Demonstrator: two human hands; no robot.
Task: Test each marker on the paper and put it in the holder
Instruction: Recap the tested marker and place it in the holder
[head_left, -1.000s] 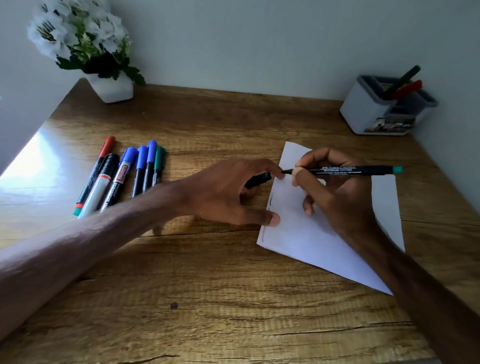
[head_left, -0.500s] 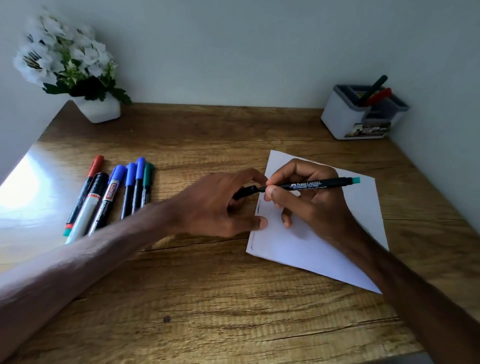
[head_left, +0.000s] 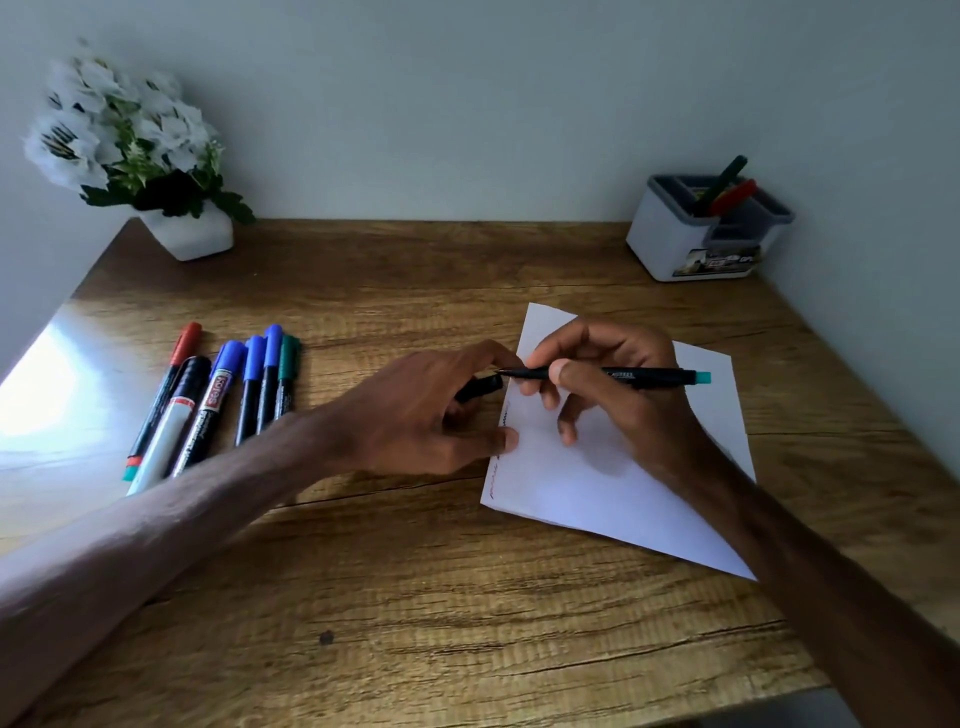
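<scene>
My right hand (head_left: 618, 395) grips a thin black marker with a teal end (head_left: 644, 375), lying nearly level, its tip at the left edge of the white paper (head_left: 587, 493). My left hand (head_left: 431, 410) holds the marker's black cap (head_left: 480, 388) and rests its thumb on the paper's left edge. Small scribbles run down that edge. Several capped markers (head_left: 223, 395) in red, black, blue and green lie in a row at the left. The white and grey holder (head_left: 675, 244) stands at the back right with two markers in it.
A white pot with white flowers (head_left: 192, 236) stands in the back left corner. The wooden desk (head_left: 415, 597) is bounded by walls behind and to the right. Bright glare falls on the desk's left side.
The camera view has tilted up, so everything sits lower in frame. The cap in my left hand has come apart from the marker tip; both hands stay at the paper's left edge.
</scene>
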